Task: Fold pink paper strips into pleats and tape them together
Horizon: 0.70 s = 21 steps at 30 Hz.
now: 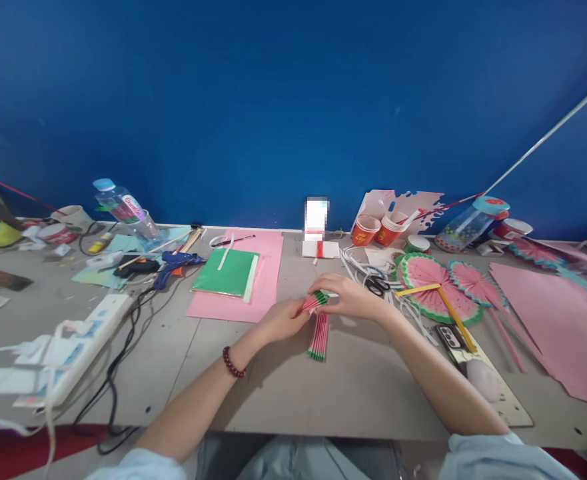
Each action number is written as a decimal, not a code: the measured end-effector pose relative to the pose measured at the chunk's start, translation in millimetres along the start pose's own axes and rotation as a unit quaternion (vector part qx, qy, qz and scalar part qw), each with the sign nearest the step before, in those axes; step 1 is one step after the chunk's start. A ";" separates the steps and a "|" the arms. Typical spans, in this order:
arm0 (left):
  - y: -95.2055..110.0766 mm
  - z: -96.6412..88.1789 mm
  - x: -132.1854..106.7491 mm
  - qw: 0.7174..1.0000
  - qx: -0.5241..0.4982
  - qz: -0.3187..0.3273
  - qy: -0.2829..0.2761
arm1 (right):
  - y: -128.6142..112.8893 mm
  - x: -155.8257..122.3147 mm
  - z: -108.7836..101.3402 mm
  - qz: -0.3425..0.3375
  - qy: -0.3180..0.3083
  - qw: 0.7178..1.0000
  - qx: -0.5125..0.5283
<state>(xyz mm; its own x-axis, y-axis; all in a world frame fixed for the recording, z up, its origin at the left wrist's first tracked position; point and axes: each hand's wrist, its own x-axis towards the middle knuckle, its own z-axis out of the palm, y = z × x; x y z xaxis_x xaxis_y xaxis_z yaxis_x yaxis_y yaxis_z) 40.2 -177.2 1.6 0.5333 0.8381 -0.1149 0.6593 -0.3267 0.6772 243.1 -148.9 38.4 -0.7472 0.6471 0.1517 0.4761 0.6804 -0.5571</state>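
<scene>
Between my two hands, above the middle of the table, is a pleated strip of pink paper (314, 301) with green ends. My left hand (286, 319) pinches its left side, and the fingers of my right hand (346, 297) close on its green end from the right. Just below them a second pleated section (318, 339), pink with a green lower end, hangs or lies toward me; I cannot tell whether it joins the held one. Pink paper (273, 280) with a green sheet pack (227, 273) on top lies left of my hands.
Finished watermelon paper fans (436, 290) and a folding ruler (456, 317) lie at right, near black scissors (377, 286). Red paper cups (366, 230) stand against the blue wall. A glue gun (176, 265), a tilted bottle (126, 207) and a power strip (83, 347) are at left.
</scene>
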 end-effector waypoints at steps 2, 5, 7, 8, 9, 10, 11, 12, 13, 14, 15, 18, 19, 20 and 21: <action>1.5 -0.4 -1.2 1.000 0.005 0.004 0.002 | -2.3 0.4 0.5 0.003 0.019 1.000 0.001; 3.0 -0.7 -2.8 1.000 0.009 0.011 0.015 | -3.2 1.1 2.4 0.017 0.038 0.999 0.008; 2.3 -0.6 -2.6 0.999 -0.004 0.018 0.035 | -1.3 1.3 3.3 0.029 0.046 0.999 0.009; 1.5 -0.5 -1.9 0.998 -0.011 0.026 0.053 | 0.6 1.3 3.4 0.033 0.051 0.998 0.009; 0.3 -0.4 -0.8 0.996 -0.016 0.035 0.075 | 3.2 1.1 3.2 0.035 0.057 0.998 0.010; -1.2 -0.3 0.5 0.994 -0.017 0.045 0.099 | 6.3 0.8 2.7 0.036 0.063 0.997 0.010; -2.9 -0.3 2.0 0.991 -0.012 0.054 0.122 | 10.0 0.3 1.9 0.036 0.070 0.997 0.012; -4.7 -0.4 3.5 0.988 -0.005 0.063 0.141 | 14.0 -0.4 1.0 0.035 0.077 0.996 0.013; -6.7 -0.6 4.9 0.985 0.002 0.069 0.156 | 18.2 -1.2 -0.3 0.037 0.085 0.996 0.012; -8.9 -1.0 6.2 0.983 0.007 0.073 0.166 | 22.3 -2.0 -1.6 0.039 0.095 0.995 0.009; -11.2 -1.4 7.4 0.982 0.010 0.075 0.173 | 26.1 -2.8 -3.2 0.042 0.103 0.994 0.005; -18.1 -2.9 10.0 0.981 0.009 0.073 0.181 | 34.1 -4.9 -8.2 0.047 0.114 0.992 -0.007; -20.1 -3.4 10.6 0.981 0.004 0.072 0.181 | 35.6 -5.3 -9.8 0.049 0.117 0.992 -0.007; -21.8 -3.8 11.1 0.981 -0.004 0.071 0.178 | 36.7 -5.6 -11.1 0.051 0.121 0.991 -0.004; -23.0 -4.2 11.4 0.982 -0.015 0.071 0.174 | 37.4 -5.8 -12.2 0.055 0.126 0.991 -0.001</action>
<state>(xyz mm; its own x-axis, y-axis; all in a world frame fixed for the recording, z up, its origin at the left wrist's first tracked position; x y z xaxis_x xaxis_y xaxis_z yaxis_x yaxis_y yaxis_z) 28.9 -158.3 -12.3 0.4016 0.8856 0.2332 0.5733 -0.4417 0.6901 270.9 -123.0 26.7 -0.5515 0.7826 0.2886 0.5490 0.6011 -0.5808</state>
